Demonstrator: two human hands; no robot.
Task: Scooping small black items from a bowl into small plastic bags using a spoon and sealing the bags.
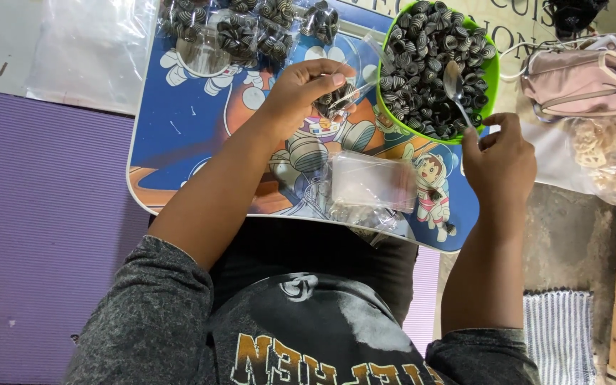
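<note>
Holding a small clear plastic bag (340, 96) pinched shut between thumb and fingers, the left hand (301, 89) hovered over the middle of the lap table (180, 121), a blue one printed with cartoon astronauts. The bag already carried some dark striped spiral snacks, though how many could not be told.

The right hand (499, 160) was closed on the handle of one metal spoon (459, 93), thumb and fingertips gripping the handle's end, with the spoon's bowl resting on the heap inside one green bowl (492, 75). That bowl stood at the table's far right corner and was filled to the rim with black-and-white spiral snacks (422, 64), far too many to count.

Along the far edge of the table lay a row of filled snack packets (251, 28); about five clumps showed, but their clear wrapping made an exact count uncertain. Near the table's near edge, between the two forearms, lay one loose stack of empty clear bags (368, 182), its number of sheets impossible to tell.

Off the table's right edge sat one pink pouch (579, 82), and just beside it one clear bag of pale lattice-shaped crackers (607, 153). A purple mat (37, 228) covered the floor at the left, and a striped cloth (557, 331) lay at the lower right.
</note>
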